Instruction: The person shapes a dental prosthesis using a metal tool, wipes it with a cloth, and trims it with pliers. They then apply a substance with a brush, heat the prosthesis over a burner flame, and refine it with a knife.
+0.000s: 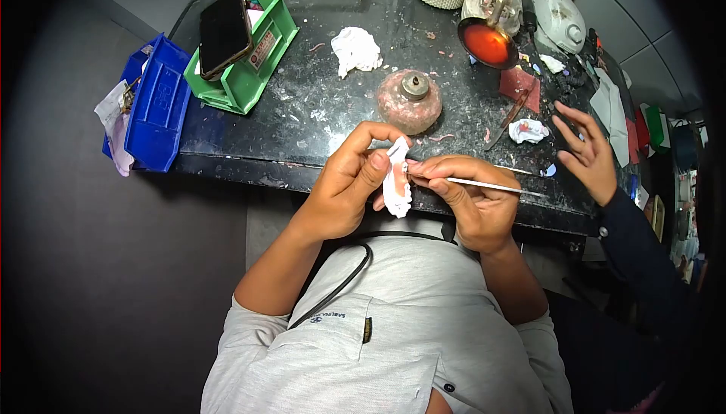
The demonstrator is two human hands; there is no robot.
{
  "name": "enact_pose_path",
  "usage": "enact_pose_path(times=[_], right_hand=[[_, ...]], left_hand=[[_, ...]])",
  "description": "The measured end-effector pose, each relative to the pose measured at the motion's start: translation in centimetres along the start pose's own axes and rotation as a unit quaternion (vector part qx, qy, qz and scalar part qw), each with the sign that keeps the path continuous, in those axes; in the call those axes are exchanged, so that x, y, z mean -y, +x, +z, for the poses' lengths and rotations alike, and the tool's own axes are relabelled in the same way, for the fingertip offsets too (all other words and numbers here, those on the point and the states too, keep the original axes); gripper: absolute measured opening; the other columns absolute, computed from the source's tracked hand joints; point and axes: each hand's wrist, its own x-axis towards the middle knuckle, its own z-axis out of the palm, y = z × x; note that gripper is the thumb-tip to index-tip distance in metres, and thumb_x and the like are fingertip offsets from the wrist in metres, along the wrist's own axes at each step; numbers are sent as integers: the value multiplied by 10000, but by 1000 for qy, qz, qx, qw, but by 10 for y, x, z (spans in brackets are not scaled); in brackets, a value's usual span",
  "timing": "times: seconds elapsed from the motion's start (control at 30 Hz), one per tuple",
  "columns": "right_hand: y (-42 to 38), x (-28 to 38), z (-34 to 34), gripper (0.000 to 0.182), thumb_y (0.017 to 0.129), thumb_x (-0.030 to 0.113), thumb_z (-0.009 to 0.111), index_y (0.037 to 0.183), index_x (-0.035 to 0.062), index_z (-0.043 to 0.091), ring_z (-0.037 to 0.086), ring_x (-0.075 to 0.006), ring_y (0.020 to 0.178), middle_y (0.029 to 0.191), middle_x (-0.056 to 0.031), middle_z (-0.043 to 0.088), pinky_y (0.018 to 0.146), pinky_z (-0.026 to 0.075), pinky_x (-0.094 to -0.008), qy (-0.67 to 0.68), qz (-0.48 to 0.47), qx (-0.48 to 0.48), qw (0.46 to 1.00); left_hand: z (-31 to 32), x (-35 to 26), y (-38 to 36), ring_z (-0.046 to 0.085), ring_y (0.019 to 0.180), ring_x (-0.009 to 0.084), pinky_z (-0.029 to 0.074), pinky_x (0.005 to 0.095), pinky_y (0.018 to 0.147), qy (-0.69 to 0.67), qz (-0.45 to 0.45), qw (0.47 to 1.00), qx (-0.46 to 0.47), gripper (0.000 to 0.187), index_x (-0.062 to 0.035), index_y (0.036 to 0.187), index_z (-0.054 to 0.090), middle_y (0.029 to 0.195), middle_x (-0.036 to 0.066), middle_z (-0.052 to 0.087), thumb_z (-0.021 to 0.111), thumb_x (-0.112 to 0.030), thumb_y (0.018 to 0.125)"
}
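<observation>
A white plaster dental model (398, 179) with pink wax and a row of teeth is gripped in my left hand (344, 187), upright and edge-on at the table's front edge. My right hand (473, 198) pinches a thin, light-handled dental carving tool (495, 186) like a pen. Its tip meets the model near the teeth; the exact contact is hidden by my fingers. Just beyond my hands stands a round glass spirit burner (409, 102) with a metal wick cap. On the right, a white plaster piece (528, 131) lies near a knife (508, 117).
Another person's hand (590, 153) in a dark sleeve reaches in from the right. A pan of glowing orange-red material (488, 43) sits behind. Pink wax sheet (520, 87), a plaster lump (357, 51), a green bin (261, 58) holding a phone (225, 34) and a blue bin (159, 108) surround the bench.
</observation>
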Motion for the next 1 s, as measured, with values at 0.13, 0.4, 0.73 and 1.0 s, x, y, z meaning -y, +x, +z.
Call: enact_pose_path(times=[0.13, 0.4, 0.73, 1.0], right_hand=[[-5, -2, 5, 87, 925, -7, 688, 992, -59, 708, 734, -231, 952, 978, -186, 749, 854, 595, -336, 70, 21, -73, 995], [0, -3, 3, 187, 896, 1, 705, 1078, -38, 721, 722, -357, 1054, 1024, -181, 755, 882, 596, -401, -215, -150, -3, 965], [-4, -1, 3, 147, 930, -7, 656, 1053, -66, 711, 742, -310, 915, 946, -201, 742, 828, 586, -364, -225, -118, -84, 964], [-7, 6, -1, 147, 928, 17, 669, 1049, -61, 702, 711, -292, 840, 966, -203, 707, 736, 567, -331, -261, -131, -87, 952]], left_hand=[[-1, 0, 1, 616, 796, 57, 498, 208, 716, -10, 1, 1000, 4, 406, -3, 1285, 483, 933, 49, 649, 487, -350, 1075], [4, -5, 3, 508, 613, 28, 390, 172, 509, -29, -9, 1000, -6, 339, -17, 1250, 492, 829, 38, 627, 453, -315, 1095], [3, -7, 3, 531, 604, 65, 414, 196, 529, -53, -20, 998, -2, 328, -15, 1266, 465, 871, 82, 666, 485, -287, 1084], [3, -1, 2, 703, 824, 187, 567, 278, 753, -73, 8, 997, 2, 318, -62, 1223, 352, 1087, 205, 717, 593, -127, 1027]])
